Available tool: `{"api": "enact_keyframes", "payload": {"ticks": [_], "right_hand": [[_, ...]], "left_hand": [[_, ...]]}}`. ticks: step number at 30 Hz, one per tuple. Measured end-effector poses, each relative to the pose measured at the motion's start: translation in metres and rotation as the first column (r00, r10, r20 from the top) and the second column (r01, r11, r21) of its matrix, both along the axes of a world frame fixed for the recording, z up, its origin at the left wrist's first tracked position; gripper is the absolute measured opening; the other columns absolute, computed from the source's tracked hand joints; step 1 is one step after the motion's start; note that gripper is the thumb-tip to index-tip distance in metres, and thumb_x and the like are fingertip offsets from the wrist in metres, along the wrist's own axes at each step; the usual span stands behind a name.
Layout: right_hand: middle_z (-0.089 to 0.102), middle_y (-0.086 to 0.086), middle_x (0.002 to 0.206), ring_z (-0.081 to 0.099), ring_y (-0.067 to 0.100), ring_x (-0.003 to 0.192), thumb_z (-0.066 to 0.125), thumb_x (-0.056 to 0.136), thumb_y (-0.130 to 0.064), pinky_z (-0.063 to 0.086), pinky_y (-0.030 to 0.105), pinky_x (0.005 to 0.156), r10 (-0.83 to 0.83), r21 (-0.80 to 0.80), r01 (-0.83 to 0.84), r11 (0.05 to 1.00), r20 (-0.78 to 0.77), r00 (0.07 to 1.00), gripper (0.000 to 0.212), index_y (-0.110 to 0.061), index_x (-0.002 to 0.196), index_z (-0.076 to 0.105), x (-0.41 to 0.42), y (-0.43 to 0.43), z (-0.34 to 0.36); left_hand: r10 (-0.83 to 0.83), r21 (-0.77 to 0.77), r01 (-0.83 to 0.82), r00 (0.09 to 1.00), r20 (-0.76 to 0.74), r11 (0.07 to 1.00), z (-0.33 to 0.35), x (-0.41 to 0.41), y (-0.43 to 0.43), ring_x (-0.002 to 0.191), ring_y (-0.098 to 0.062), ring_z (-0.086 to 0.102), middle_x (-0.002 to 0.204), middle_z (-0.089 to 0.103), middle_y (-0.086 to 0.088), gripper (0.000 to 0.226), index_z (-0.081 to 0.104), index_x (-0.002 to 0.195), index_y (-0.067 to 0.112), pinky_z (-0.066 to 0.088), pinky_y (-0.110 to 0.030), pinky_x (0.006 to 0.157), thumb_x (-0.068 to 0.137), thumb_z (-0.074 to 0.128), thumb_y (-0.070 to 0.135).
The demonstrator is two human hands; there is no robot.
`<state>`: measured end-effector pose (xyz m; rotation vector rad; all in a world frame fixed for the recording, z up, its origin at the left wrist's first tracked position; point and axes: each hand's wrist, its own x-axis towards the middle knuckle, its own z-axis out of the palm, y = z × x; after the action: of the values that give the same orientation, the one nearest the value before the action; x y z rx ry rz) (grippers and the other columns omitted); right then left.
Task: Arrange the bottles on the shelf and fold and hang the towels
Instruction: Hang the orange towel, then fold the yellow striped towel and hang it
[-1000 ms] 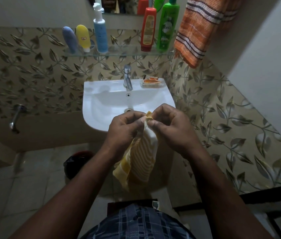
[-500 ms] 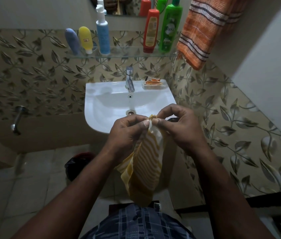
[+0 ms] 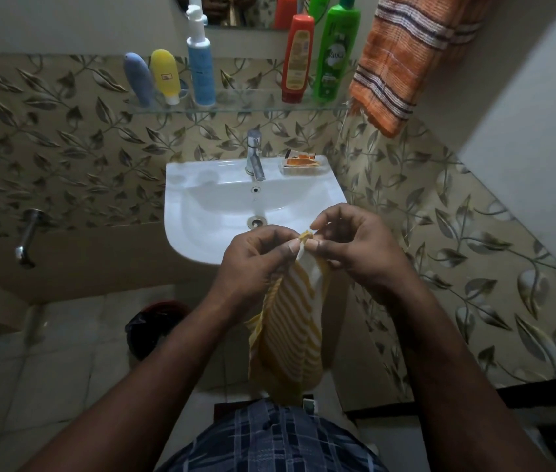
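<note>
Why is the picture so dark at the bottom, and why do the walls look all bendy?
Head view: the wide-angle lens tilts the walls and fans the bottles on the shelf outward; the room light is dim, so the white sink looks brightest and the floor murky.

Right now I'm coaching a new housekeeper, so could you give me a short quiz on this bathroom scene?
1. True or false: the orange striped towel hangs to the right of the glass shelf.
2. Counting the green plastic bottle, how many bottles stand on that shelf?
3. What pinches the yellow-and-white striped towel? A: left hand only. B: right hand only. C: both hands.
Key: 1 true; 2 five; 3 C, the left hand and right hand pinch its top corner together.
</note>
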<state>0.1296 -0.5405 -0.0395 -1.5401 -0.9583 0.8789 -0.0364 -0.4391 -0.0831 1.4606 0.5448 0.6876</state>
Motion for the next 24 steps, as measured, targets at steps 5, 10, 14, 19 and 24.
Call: {"api": "enact_keyframes", "payload": {"ticks": [5,10,14,19,24], "right_hand": [[0.075,0.001,0.079,0.067,0.011,0.070,0.082,0.087,-0.020,0.055,0.038,0.065,0.037,-0.108,-0.011,0.994,0.236,0.971,0.007,-0.017,0.089,0.076,0.005,0.001,-0.001],[0.076,-0.007,0.088,0.072,0.009,0.086,0.078,0.091,-0.022,0.060,0.032,0.077,-0.033,-0.046,0.058,0.997,0.423,0.906,0.004,-0.024,0.090,0.075,-0.001,0.000,-0.003],[0.073,-0.006,0.085,0.069,0.006,0.080,0.075,0.093,-0.016,0.051,0.019,0.067,-0.046,0.018,0.042,0.999,0.396,0.917,0.005,-0.021,0.092,0.072,-0.003,-0.002,-0.001],[0.070,-0.003,0.083,0.067,0.013,0.079,0.074,0.092,-0.013,0.056,0.037,0.073,0.040,0.048,-0.068,0.997,0.434,0.900,0.008,-0.018,0.091,0.069,0.002,-0.003,0.001],[0.069,0.008,0.089,0.065,0.039,0.087,0.068,0.090,-0.026,0.055,0.060,0.079,0.012,0.111,-0.051,0.992,0.328,0.945,0.008,-0.020,0.094,0.065,0.006,0.001,-0.006]], "left_hand": [[0.037,0.092,-0.033,0.998,-0.043,0.995,-0.003,0.000,0.002,0.091,-0.022,0.076,0.094,0.079,-0.004,0.007,0.076,0.098,0.024,0.063,-0.053,0.085,0.092,0.075,0.028],[0.066,0.256,-0.046,0.995,-0.070,0.966,-0.004,0.002,0.000,0.096,-0.019,0.075,0.096,0.076,0.003,0.007,0.069,0.100,0.023,0.062,-0.054,0.086,0.094,0.068,0.025],[0.056,0.290,-0.033,0.996,-0.073,0.957,-0.010,0.003,0.001,0.106,-0.020,0.073,0.109,0.077,0.005,0.017,0.079,0.108,0.021,0.060,-0.053,0.091,0.095,0.068,0.025],[-0.120,0.215,0.149,0.983,-0.141,0.965,-0.007,0.005,0.010,0.099,-0.016,0.067,0.101,0.067,0.008,0.012,0.075,0.089,0.036,0.056,-0.044,0.085,0.088,0.067,0.044],[-0.233,0.123,0.261,0.951,-0.203,0.957,-0.010,0.007,0.016,0.093,-0.022,0.066,0.094,0.066,0.001,0.027,0.070,0.086,0.021,0.052,-0.051,0.086,0.084,0.073,0.048]]}}
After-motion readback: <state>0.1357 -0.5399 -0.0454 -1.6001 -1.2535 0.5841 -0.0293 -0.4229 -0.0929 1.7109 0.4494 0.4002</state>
